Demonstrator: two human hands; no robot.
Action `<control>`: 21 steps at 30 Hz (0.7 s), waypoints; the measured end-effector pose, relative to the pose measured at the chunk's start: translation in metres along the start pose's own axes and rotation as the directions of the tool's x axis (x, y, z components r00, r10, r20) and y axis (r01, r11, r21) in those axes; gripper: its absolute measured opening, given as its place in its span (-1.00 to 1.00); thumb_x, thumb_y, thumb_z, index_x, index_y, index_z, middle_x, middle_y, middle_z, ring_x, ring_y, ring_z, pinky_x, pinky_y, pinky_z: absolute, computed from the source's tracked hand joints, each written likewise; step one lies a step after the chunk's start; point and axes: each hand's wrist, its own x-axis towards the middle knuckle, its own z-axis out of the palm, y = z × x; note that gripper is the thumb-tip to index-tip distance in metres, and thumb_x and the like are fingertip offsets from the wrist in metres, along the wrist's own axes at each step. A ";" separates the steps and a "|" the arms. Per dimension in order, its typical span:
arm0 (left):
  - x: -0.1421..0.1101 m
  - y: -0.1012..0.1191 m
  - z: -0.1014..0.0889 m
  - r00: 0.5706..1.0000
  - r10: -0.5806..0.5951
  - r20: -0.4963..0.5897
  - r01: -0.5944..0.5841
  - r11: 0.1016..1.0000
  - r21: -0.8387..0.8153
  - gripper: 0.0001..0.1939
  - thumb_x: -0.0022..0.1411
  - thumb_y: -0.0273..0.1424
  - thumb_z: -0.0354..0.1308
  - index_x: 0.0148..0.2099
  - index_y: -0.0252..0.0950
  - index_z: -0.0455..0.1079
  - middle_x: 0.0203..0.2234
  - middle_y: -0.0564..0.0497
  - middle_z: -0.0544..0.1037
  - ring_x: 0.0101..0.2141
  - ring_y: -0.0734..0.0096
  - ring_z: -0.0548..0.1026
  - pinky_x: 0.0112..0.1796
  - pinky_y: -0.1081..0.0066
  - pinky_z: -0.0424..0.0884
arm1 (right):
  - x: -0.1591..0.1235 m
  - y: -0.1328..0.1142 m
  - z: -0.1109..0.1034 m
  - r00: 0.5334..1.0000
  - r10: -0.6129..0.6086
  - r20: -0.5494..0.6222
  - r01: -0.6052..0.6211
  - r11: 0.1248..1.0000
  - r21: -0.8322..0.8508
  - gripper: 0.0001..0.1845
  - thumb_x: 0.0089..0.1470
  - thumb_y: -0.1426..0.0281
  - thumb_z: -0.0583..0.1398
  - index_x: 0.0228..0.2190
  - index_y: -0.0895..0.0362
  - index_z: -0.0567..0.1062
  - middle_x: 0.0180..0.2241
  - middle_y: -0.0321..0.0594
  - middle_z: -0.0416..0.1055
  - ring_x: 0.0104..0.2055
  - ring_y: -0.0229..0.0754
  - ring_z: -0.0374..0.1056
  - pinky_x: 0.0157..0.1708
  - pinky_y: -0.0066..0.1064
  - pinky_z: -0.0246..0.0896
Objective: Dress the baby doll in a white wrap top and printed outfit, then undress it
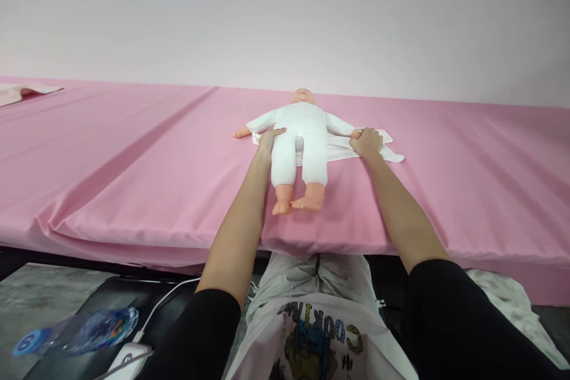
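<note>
A baby doll (303, 122) with a white cloth body lies on its back on the pink sheet, arms spread and feet toward me. Under its hips and legs a white cloth (342, 148) is spread, sticking out mostly to the right. My left hand (268, 142) grips the doll's hip on the left side, thumb on top and the other fingers mostly hidden. On the right, my right hand (369, 142) is closed on the white cloth beside the doll's hand; its fingertips are partly hidden.
The pink sheet (155, 160) covers a long table against a pale wall (285, 18). A folded cloth (27, 92) lies at the far left. Below the edge, a plastic bottle (84, 331) and a white device with a cable (129, 362) rest on a black seat. Patterned fabric (512, 303) hangs lower right.
</note>
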 end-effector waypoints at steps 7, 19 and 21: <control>0.003 -0.003 -0.002 0.999 0.036 0.022 -0.035 0.999 -0.027 -0.58 -0.26 -0.44 0.28 -0.22 -0.28 0.39 -0.50 -0.03 0.53 -0.27 0.08 0.53 -0.18 0.15 0.47 | 0.000 0.001 -0.005 0.995 0.005 0.103 0.000 0.999 -0.046 -0.52 0.00 0.30 0.03 -0.07 0.32 0.34 -0.02 0.15 0.25 0.05 0.13 0.11 0.03 -0.08 -0.05; 0.000 -0.004 0.002 0.998 0.042 0.051 -0.042 0.999 0.012 -0.59 -0.27 -0.44 0.30 -0.25 -0.26 0.40 -0.45 -0.05 0.54 -0.26 0.05 0.51 -0.23 0.13 0.49 | 0.004 0.009 -0.008 0.965 0.259 -0.030 -0.236 0.916 0.324 -0.64 0.03 0.35 0.06 -0.12 0.23 0.29 -0.20 0.00 0.39 -0.16 0.01 0.28 -0.16 -0.21 0.14; -0.002 -0.004 0.004 0.998 0.055 0.039 -0.056 0.998 0.012 -0.58 -0.26 -0.45 0.29 -0.23 -0.26 0.40 -0.46 -0.05 0.54 -0.28 0.08 0.52 -0.23 0.14 0.49 | 0.004 0.009 -0.010 0.957 0.290 -0.026 -0.261 0.895 0.362 -0.69 0.09 0.35 0.01 -0.15 0.22 0.34 -0.21 -0.01 0.40 -0.17 -0.01 0.29 -0.18 -0.24 0.16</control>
